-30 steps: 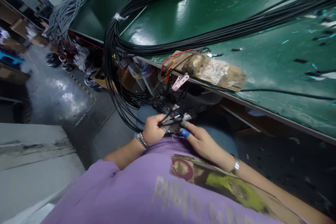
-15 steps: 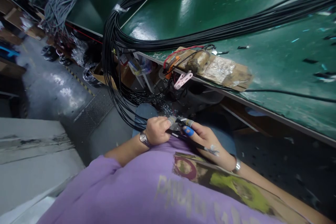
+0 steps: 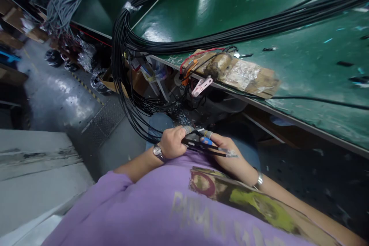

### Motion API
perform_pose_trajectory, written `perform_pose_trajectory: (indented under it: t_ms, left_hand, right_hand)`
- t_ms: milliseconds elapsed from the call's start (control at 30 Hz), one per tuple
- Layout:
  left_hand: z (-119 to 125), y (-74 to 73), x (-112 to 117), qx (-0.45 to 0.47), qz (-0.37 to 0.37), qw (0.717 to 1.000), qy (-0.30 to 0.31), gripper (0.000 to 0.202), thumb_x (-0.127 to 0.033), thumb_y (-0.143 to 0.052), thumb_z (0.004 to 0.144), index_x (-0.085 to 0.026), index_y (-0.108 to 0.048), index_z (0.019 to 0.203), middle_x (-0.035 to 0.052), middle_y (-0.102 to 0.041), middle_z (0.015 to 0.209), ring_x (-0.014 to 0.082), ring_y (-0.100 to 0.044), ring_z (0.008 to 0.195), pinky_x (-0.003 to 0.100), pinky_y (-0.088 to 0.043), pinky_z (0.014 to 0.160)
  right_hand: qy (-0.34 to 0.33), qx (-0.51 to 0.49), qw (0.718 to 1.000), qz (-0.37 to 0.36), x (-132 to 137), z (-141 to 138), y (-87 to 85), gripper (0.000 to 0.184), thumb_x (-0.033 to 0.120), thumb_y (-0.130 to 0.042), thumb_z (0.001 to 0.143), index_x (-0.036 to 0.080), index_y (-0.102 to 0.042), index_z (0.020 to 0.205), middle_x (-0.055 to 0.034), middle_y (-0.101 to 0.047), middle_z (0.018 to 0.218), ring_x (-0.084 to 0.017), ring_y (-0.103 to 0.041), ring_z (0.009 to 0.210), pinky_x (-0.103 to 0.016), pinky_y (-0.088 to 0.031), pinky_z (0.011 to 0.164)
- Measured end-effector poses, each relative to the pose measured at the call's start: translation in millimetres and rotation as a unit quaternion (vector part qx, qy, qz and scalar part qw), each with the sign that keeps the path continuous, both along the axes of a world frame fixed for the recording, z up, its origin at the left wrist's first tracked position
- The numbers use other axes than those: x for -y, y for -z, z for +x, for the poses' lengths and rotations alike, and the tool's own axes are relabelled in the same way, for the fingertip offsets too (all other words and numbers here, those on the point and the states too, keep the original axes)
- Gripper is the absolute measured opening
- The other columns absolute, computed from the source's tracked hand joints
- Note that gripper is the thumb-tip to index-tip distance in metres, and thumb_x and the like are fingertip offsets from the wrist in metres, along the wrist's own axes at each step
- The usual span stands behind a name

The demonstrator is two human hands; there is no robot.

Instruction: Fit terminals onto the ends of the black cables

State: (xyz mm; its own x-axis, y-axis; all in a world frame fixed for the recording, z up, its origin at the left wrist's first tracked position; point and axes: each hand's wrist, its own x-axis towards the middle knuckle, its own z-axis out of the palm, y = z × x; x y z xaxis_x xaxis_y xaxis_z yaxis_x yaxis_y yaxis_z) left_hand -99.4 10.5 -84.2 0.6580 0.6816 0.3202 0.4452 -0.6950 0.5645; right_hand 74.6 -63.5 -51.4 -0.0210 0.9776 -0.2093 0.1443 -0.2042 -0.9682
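My left hand (image 3: pixel 173 142), with a watch on its wrist, is closed around several thin black cables (image 3: pixel 138 125) in front of my belly. Their cut ends (image 3: pixel 211 150) stick out to the right past the fist, some with frayed silvery tips (image 3: pixel 231 153). My right hand (image 3: pixel 225 148) has blue tape on its thumb and a grey-yellow wrap on a finger. Thumb and finger are pinched at a black cable end just right of the left fist; the exact grip is partly hidden. The cables hang down from a thick black cable bundle (image 3: pixel 184 47) lying on the bench.
The green bench (image 3: pixel 245 4) runs across the front, with black scraps on it. At its edge are a taped block (image 3: pixel 245 77), red and black wires and a pink clip (image 3: pixel 201 86). Grey cables (image 3: pixel 67 0) hang at the far left. A pale cabinet (image 3: pixel 43 161) stands left.
The cable ends right of my left fist have spread apart and sit slightly higher. My right thumb has bent inward at the cable end; both hands stay in nearly the same place.
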Motion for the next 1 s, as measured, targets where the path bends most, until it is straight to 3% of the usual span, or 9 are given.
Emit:
perform_pose_trajectory:
  t_ms: [100, 200, 333, 467, 600, 700, 833, 1000]
  left_hand:
    - [1.5, -9.7, -1.9, 0.026, -0.100, 0.995, -0.009, 0.008, -0.018, -0.051, 0.070, -0.017, -0.057, 0.067, 0.0015, -0.054, 0.060, 0.0120, -0.046, 0.056, 0.024, -0.039, 0.056]
    - [4.1, -24.6, -6.6, 0.063, -0.266, 0.962, -0.001, 0.015, -0.026, -0.057, 0.075, -0.017, -0.053, 0.063, -0.0014, -0.050, 0.057, 0.0087, -0.042, 0.054, 0.022, -0.037, 0.054]
    - [6.5, -40.4, -14.9, 0.125, -0.466, 0.876, 0.005, 0.039, -0.047, -0.067, 0.070, -0.016, -0.047, 0.058, -0.0054, -0.042, 0.046, 0.0046, -0.034, 0.044, 0.019, -0.031, 0.045]
    - [3.2, -43.7, -20.8, 0.147, -0.597, 0.789, -0.009, 0.049, -0.057, -0.074, 0.057, -0.016, -0.047, 0.058, -0.0076, -0.039, 0.038, 0.0018, -0.027, 0.033, 0.018, -0.017, 0.034]
    - [-4.3, -46.4, -25.2, 0.155, -0.685, 0.712, -0.019, 0.050, -0.053, -0.079, 0.049, -0.016, -0.048, 0.060, -0.0079, -0.039, 0.035, 0.0011, -0.024, 0.028, 0.017, -0.009, 0.031]
    - [-9.9, -52.7, -28.2, 0.161, -0.722, 0.673, -0.028, 0.045, -0.041, -0.081, 0.046, -0.016, -0.047, 0.061, -0.0082, -0.038, 0.034, 0.0008, -0.024, 0.027, 0.016, -0.009, 0.031]
    - [-14.3, -58.2, -29.9, 0.173, -0.737, 0.653, -0.040, 0.036, -0.030, -0.076, 0.050, -0.017, -0.046, 0.064, -0.0087, -0.038, 0.033, 0.0006, -0.020, 0.027, 0.015, -0.007, 0.031]
    - [-14.0, -58.9, -28.1, 0.158, -0.710, 0.685, -0.037, 0.033, -0.034, -0.074, 0.054, -0.016, -0.047, 0.062, -0.0077, -0.038, 0.035, 0.0017, -0.022, 0.028, 0.017, -0.008, 0.031]
  right_hand:
    - [0.006, 0.006, 1.000, 0.005, -2.3, -0.3, -1.7, 0.036, 0.055, -0.054, 0.079, 0.022, -0.069, 0.073, -0.0039, -0.064, 0.065, -0.022, -0.058, 0.067, -0.033, -0.050, 0.066]
    - [0.001, 0.002, 1.000, 0.013, -4.9, 0.0, -3.3, 0.040, 0.057, -0.054, 0.079, 0.022, -0.067, 0.067, -0.0031, -0.064, 0.064, -0.021, -0.058, 0.066, -0.032, -0.050, 0.067]
    - [-0.027, -0.002, 0.999, 0.024, -9.7, 1.1, -5.7, 0.042, 0.059, -0.053, 0.079, 0.021, -0.071, 0.082, -0.0037, -0.068, 0.075, -0.022, -0.060, 0.073, -0.032, -0.051, 0.070]
    - [-0.057, 0.013, 0.997, 0.052, -15.6, 1.0, -7.7, 0.043, 0.059, -0.054, 0.080, 0.020, -0.072, 0.081, -0.0046, -0.068, 0.075, -0.021, -0.060, 0.071, -0.032, -0.051, 0.069]
    - [-0.076, 0.048, 0.992, 0.085, -21.7, -0.8, -10.9, 0.045, 0.059, -0.050, 0.082, 0.020, -0.070, 0.074, -0.0050, -0.065, 0.068, -0.020, -0.057, 0.065, -0.031, -0.049, 0.064]
    - [-0.102, 0.055, 0.985, 0.130, -26.7, -2.3, -14.9, 0.042, 0.054, -0.047, 0.087, 0.020, -0.070, 0.079, -0.0052, -0.067, 0.071, -0.018, -0.058, 0.064, -0.029, -0.050, 0.065]
    - [-0.094, 0.058, 0.981, 0.162, -32.6, -3.6, -17.9, 0.034, 0.047, -0.049, 0.088, 0.019, -0.068, 0.085, -0.0066, -0.070, 0.080, -0.018, -0.062, 0.071, -0.030, -0.052, 0.069]
    - [-0.034, -0.026, 0.994, 0.100, -37.8, -4.8, -19.9, 0.032, 0.051, -0.060, 0.080, 0.019, -0.063, 0.086, -0.0043, -0.069, 0.080, -0.018, -0.063, 0.071, -0.030, -0.054, 0.068]
